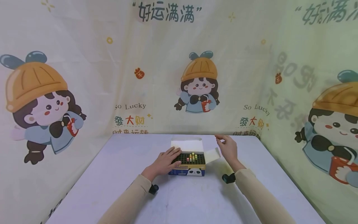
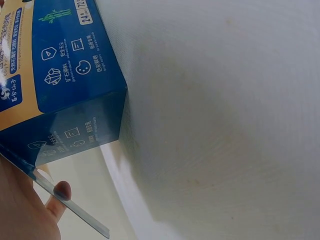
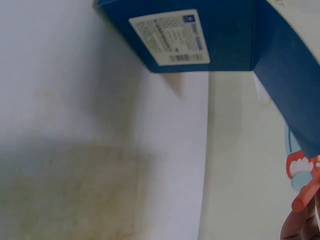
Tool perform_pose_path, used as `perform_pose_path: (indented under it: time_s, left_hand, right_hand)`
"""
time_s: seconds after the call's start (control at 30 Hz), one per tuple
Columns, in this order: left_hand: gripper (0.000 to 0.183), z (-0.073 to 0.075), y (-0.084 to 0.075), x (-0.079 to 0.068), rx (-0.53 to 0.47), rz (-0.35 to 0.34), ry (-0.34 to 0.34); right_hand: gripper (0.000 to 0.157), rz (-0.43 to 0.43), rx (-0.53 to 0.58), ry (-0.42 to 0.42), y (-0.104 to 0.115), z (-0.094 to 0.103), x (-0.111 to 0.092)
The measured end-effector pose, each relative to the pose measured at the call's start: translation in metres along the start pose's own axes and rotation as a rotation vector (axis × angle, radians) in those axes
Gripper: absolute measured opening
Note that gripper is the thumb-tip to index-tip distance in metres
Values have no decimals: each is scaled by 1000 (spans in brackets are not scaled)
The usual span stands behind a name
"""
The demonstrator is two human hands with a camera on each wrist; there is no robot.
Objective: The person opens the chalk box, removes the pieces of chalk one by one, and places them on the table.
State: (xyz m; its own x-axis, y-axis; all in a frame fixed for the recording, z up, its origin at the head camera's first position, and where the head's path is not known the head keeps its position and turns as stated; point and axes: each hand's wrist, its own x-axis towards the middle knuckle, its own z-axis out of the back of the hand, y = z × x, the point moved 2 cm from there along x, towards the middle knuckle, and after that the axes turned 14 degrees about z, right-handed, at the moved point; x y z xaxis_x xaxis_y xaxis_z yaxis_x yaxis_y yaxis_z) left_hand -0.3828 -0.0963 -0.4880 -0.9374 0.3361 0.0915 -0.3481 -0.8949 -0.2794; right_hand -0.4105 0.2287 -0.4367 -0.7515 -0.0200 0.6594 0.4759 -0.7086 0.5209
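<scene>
A blue and yellow chalk box (image 1: 186, 171) with a panda on its front stands with its lid (image 1: 187, 145) raised at the back. Inside, several coloured chalk sticks (image 1: 193, 157) stand upright in a black holed holder (image 1: 200, 159). My left hand (image 1: 165, 160) rests across the box's left end, fingers spread over the top, thumb by the front edge. In the left wrist view, part of that hand lies against a side flap (image 2: 80, 210). Up and right of the box, my right hand (image 1: 227, 149) pinches an orange-red chalk stick (image 3: 305, 195), seen in the right wrist view.
The right side flap (image 1: 213, 155) juts outward from the box, near the right hand. All of this is on a white table (image 1: 120, 161) whose far edge meets a printed cloth backdrop (image 1: 165, 93). A dark wrist camera (image 1: 229, 178) hangs under the right wrist.
</scene>
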Motion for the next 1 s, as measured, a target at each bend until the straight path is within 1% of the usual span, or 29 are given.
perform_pose_path:
  time_s: [0.23, 0.33, 0.5, 0.7, 0.8, 1.0]
  left_hand:
    - [67, -4, 2, 0, -7, -6, -10]
    - [68, -4, 3, 0, -16, -19, -13]
    - [68, -2, 4, 2, -16, -19, 1]
    - [69, -2, 8, 3, 2, -23, -2]
    - [69, -4, 9, 4, -11, -33, -12]
    - [69, -4, 9, 3, -9, -28, 0]
  right_hand:
    - [25, -79, -28, 38, -23, 2, -7]
    - [26, -94, -49, 59, -31, 4, -9]
    - [26, -113, -70, 82, -43, 8, -12]
    - [28, -140, -86, 126, -49, 9, -13]
    - [28, -160, -101, 151, -52, 9, -14]
    - [30, -192, -104, 227, -61, 11, -18]
